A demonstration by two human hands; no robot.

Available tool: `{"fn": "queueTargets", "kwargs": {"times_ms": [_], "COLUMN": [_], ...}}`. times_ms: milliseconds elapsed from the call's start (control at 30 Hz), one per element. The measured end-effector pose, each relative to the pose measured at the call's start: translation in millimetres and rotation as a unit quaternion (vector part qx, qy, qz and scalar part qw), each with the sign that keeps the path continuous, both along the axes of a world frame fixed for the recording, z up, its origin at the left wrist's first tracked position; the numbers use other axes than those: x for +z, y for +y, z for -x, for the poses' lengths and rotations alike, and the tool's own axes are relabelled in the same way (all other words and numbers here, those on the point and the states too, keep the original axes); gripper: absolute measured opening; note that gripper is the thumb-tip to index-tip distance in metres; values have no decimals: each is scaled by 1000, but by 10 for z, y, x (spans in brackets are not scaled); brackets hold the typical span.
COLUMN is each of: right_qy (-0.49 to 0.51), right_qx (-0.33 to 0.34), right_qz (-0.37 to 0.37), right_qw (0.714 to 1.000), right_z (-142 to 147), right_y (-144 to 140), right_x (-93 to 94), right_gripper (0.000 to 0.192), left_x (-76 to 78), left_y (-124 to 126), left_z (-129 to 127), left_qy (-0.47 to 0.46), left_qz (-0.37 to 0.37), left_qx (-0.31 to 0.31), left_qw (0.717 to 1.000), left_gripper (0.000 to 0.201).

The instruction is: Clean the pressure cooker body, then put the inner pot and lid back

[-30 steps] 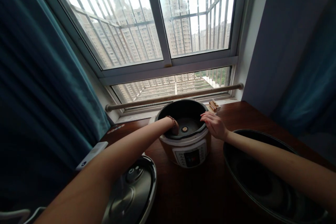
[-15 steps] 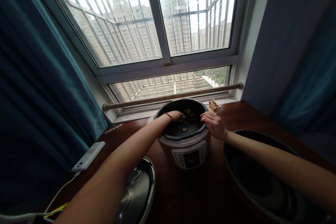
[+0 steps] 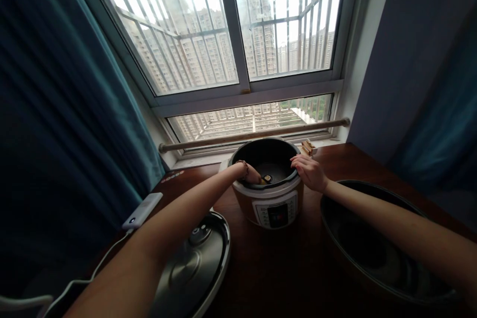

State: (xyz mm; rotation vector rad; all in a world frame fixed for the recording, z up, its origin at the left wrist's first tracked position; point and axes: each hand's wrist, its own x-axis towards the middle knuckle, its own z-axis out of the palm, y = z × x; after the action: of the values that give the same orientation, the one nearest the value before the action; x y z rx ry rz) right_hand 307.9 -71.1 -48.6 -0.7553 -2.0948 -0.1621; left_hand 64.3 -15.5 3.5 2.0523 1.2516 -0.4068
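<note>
A white and orange electric cooker [image 3: 278, 206] stands open on the dark wooden table [image 3: 283, 268] below the window. Its dark cavity has a brass disc [image 3: 268, 178] at the centre. My left hand [image 3: 250, 174] reaches down inside the cavity at its left side. The fingers are curled on a small yellowish cloth [image 3: 262, 182], which is mostly hidden. My right hand [image 3: 310, 171] grips the cooker's right rim, with the fingers over the edge.
A shiny metal lid [image 3: 194, 273] lies upside down at the front left. At the front right sits a large dark inner pot [image 3: 372, 253]. A white power bank [image 3: 143, 210] with a cable lies by the teal curtain [image 3: 67, 124]. A wooden rod [image 3: 253, 135] runs along the sill.
My left hand went to the far side of the cavity with the yellow cloth, then came back to the near left by the brass disc. My right hand stayed on the rim.
</note>
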Motion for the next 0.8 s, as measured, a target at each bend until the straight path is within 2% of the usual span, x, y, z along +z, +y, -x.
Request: {"fn": "queueTargets", "kwargs": {"times_ms": [100,167,267,367,400,467,567,633,700,800], "right_qy": [-27,-28,21,12,-15,-81,-140,-164,-243,-387], "right_qx": [-17,-34,-21,19,15,-41,-191,-265,-267,-190], "right_qz": [51,127,242,303,315,327,290,233,232,339], "right_qw": [998,991,970,953,949,941,927,921,904,836], "right_z": [2,62,262,491,544,596,580,575,613,732], "right_y": [-34,-42,-3,106,154,251,358,390,405,443], "right_x": [119,260,526,768,831,921,964,929,850,699], "right_gripper": [32,34,33,54,57,50,35,32,34,27], "left_x": [203,342,500,550,539,480,300,148,9,-113], "left_y": [-154,-214,-265,-281,-275,-244,-164,-103,-51,1], "left_z": [39,83,115,125,144,223,425,555,638,681], "left_qy": [-19,-102,-288,-415,-433,-418,-296,-208,-161,-144], "left_qz": [76,90,13,-118,-157,-242,-417,-488,-480,-433], "left_qx": [-10,-12,-2,49,75,120,146,137,139,159], "left_qw": [997,991,957,901,885,868,847,837,851,875], "left_gripper": [26,26,35,49,50,47,40,38,41,44]}}
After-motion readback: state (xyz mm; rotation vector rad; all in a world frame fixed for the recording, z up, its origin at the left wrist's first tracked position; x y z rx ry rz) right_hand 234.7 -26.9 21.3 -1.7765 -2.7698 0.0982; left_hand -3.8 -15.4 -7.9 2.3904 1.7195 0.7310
